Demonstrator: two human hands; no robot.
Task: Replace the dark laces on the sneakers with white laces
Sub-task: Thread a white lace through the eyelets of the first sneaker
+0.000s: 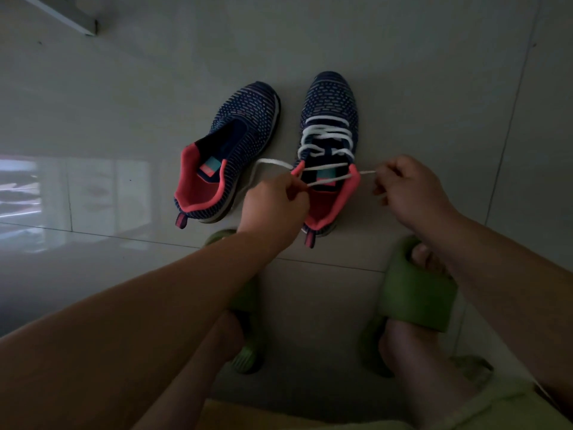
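Two navy knit sneakers with coral lining stand side by side on the floor, toes pointing away from me. The left sneaker (pixel 235 141) has no lace in it. The right sneaker (pixel 331 103) carries a white lace (pixel 325 135) crossed through its eyelets. My left hand (pixel 274 203) pinches one lace end beside the shoe's left collar, with a loop of lace arching to its left. My right hand (pixel 409 187) pinches the other end just right of the collar, and the lace runs taut between both hands. No dark lace is in view.
My feet in green slides (pixel 415 293) rest on the grey tiled floor (pixel 403 72) just below the sneakers. A pale metal bar (pixel 66 15) lies at the top left. Bright window light reflects off the tiles at the left.
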